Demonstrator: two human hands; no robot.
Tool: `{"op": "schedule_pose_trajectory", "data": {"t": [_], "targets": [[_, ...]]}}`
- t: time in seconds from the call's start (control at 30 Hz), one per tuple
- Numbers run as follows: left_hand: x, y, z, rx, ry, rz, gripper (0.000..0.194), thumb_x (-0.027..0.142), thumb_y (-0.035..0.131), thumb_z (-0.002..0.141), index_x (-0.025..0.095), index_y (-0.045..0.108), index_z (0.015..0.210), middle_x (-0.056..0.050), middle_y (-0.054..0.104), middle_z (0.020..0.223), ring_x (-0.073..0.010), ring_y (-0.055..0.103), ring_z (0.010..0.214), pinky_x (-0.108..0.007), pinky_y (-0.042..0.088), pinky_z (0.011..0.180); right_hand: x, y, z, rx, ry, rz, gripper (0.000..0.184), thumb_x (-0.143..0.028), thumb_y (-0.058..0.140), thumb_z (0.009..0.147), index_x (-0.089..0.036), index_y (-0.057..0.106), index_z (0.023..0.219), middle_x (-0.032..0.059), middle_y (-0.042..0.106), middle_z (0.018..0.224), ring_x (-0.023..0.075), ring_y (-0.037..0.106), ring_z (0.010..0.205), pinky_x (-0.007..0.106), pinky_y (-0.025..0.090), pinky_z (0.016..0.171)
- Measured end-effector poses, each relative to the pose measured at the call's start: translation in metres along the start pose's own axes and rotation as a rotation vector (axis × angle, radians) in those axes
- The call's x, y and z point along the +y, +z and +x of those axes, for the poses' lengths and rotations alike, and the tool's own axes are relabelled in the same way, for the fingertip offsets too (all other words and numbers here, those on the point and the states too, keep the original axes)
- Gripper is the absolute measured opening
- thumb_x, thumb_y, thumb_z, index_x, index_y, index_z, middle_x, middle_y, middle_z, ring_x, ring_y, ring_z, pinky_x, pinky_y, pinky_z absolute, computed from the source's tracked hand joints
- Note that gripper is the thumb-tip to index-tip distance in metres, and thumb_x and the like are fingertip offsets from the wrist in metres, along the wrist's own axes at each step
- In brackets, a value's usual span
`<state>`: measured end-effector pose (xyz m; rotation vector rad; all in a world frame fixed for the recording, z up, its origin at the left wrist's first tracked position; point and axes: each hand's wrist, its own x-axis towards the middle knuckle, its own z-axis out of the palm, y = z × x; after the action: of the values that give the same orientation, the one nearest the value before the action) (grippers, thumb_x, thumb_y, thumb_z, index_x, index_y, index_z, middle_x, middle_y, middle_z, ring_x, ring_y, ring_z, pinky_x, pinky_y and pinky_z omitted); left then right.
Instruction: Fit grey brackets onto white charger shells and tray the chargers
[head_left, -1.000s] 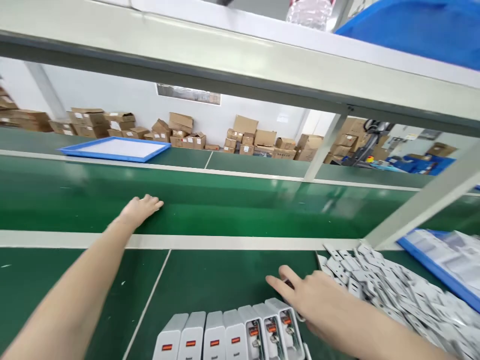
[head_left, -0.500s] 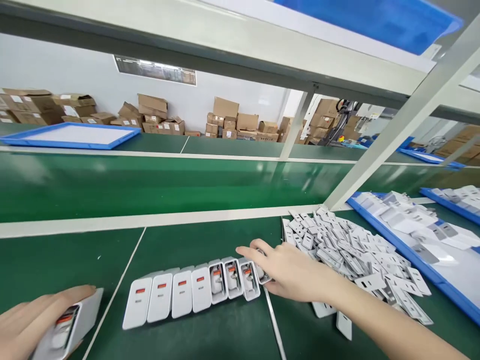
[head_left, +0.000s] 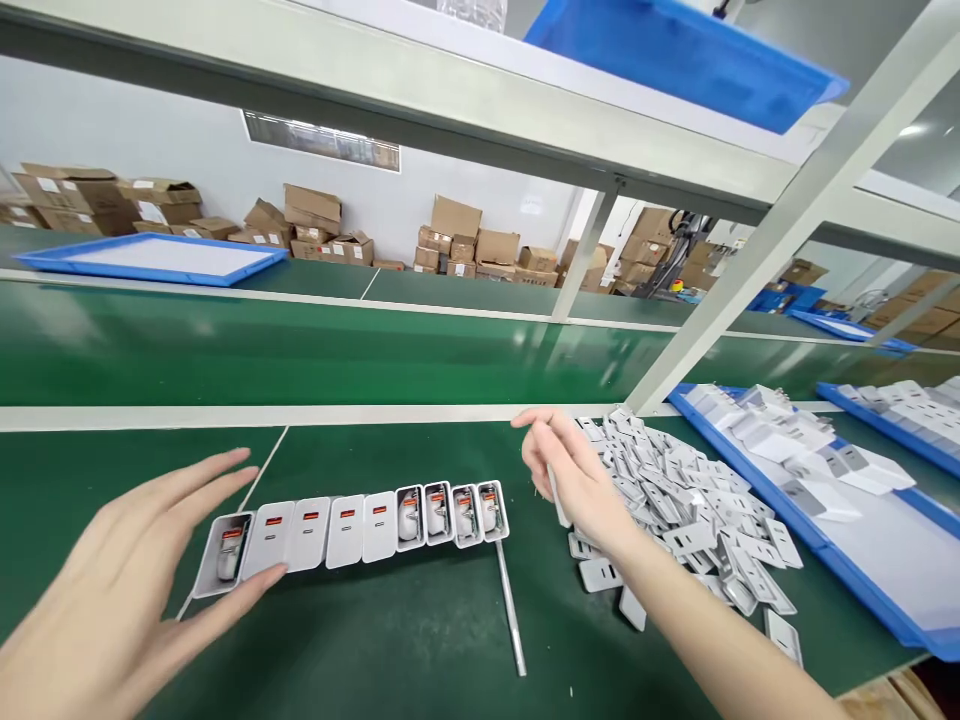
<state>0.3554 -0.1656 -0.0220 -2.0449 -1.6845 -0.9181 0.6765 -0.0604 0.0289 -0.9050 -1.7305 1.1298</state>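
A row of white charger housings [head_left: 352,530] lies on the green bench, some with closed faces and orange marks, some showing their insides. My left hand [head_left: 127,590] is open, fingers spread, its thumb and fingers around the leftmost housing [head_left: 223,553] at the row's end. My right hand [head_left: 574,478] is lifted at the edge of a heap of small white cover plates [head_left: 682,500], fingers pinched on one thin plate [head_left: 557,497]. A thin metal rod [head_left: 509,608] lies on the mat below the row's right end.
A blue tray [head_left: 885,590] with white parts sits at the right, another blue tray [head_left: 150,258] at the far left. A green conveyor belt [head_left: 337,350] runs behind the bench. A slanted white frame post [head_left: 750,270] rises by the heap. Cardboard boxes line the back wall.
My left hand has set the housing it carried at the left end of the row and opened. My right hand has left the row's right end and lifted with a plate from the heap.
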Motion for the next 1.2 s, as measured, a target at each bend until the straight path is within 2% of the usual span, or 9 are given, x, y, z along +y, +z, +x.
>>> {"op": "schedule_pose_trajectory", "data": {"t": [0.07,0.13,0.27,0.4,0.6,0.73,0.87,1.03,1.2], "targets": [[0.045,0.003,0.009,0.018,-0.013,-0.13,0.04,0.049,0.056,0.087,0.029,0.053,0.122,-0.004,0.062,0.118,-0.0248,0.063,0.106,-0.039,0.056,0.088,-0.006,0.021,0.003,0.094,-0.018,0.272,0.029,-0.047,0.038,0.098,-0.021,0.048,0.093,-0.0079,0.031,0.058,0.0067,0.023,0.043,0.018,0.022,0.039],[0.088,0.013,0.016,-0.175,0.024,-0.393,0.028,0.041,0.051,0.092,0.029,0.053,0.117,0.0,0.069,0.098,-0.0149,0.069,0.081,-0.023,0.059,0.065,-0.013,0.048,0.004,0.095,-0.057,0.408,0.028,-0.047,0.041,0.097,-0.021,0.046,0.089,-0.0081,0.032,0.056,0.0067,0.026,0.046,0.017,0.027,0.042],[0.133,0.033,0.025,-0.27,-0.015,-0.812,0.033,0.023,0.037,0.099,0.026,0.039,0.132,-0.001,0.07,0.103,-0.0096,0.069,0.084,-0.014,0.059,0.069,-0.019,0.084,-0.005,0.004,0.016,0.458,0.03,-0.05,0.039,0.098,-0.021,0.044,0.089,-0.0072,0.037,0.062,0.0051,0.028,0.046,0.016,0.029,0.042],[0.129,0.034,0.02,-0.249,-0.117,-0.943,0.034,0.016,0.031,0.1,0.029,0.047,0.126,0.002,0.071,0.095,-0.009,0.069,0.085,-0.014,0.059,0.071,-0.014,0.075,-0.01,-0.184,0.078,0.389,0.031,-0.053,0.036,0.097,-0.024,0.046,0.096,-0.0063,0.042,0.07,0.0048,0.033,0.041,0.019,0.03,0.035],[0.118,0.028,0.01,-0.37,-0.224,-1.167,0.033,0.019,0.022,0.102,0.026,0.05,0.116,0.002,0.071,0.09,-0.0072,0.069,0.074,-0.017,0.06,0.072,-0.013,0.038,-0.009,-0.386,-0.147,-0.016,0.018,-0.028,0.054,0.093,-0.022,0.063,0.107,0.0038,0.062,0.096,0.0136,0.059,0.086,0.026,0.049,0.074],[0.095,0.034,0.008,-0.167,-0.08,-0.62,0.035,0.028,0.041,0.098,0.021,0.035,0.132,0.0,0.067,0.083,-0.0103,0.063,0.057,-0.021,0.053,0.051,-0.012,0.026,-0.001,-0.269,-0.224,-0.292,0.02,-0.024,0.054,0.093,-0.025,0.067,0.108,0.0045,0.065,0.098,0.0153,0.06,0.086,0.028,0.049,0.073],[0.072,0.047,0.013,0.057,0.163,-0.098,0.056,0.043,0.058,0.088,0.014,0.04,0.132,-0.013,0.065,0.111,-0.0263,0.064,0.097,-0.039,0.054,0.08,-0.005,0.035,0.009,-0.346,-0.204,-0.472,0.023,-0.024,0.058,0.091,-0.024,0.066,0.112,0.0034,0.066,0.092,0.0167,0.057,0.085,0.032,0.048,0.078],[0.064,0.07,0.015,-0.085,0.18,-0.171,0.064,0.039,0.041,0.096,0.008,0.017,0.147,-0.015,0.065,0.112,-0.0272,0.061,0.103,-0.042,0.05,0.087,0.004,0.055,0.014,-0.523,-0.239,-0.649,0.023,-0.022,0.051,0.095,-0.022,0.065,0.114,0.0034,0.066,0.088,0.0189,0.051,0.089,0.038,0.044,0.086],[0.06,0.08,0.01,-0.097,0.125,-0.182,0.068,0.043,0.041,0.095,0.012,0.012,0.148,-0.013,0.064,0.113,-0.0294,0.06,0.101,-0.04,0.053,0.079,0.011,0.057,0.006,-0.439,-0.315,-0.783,0.036,-0.026,0.061,0.089,-0.025,0.057,0.125,0.0076,0.057,0.113,0.0224,0.046,0.106,0.04,0.045,0.09]]}}
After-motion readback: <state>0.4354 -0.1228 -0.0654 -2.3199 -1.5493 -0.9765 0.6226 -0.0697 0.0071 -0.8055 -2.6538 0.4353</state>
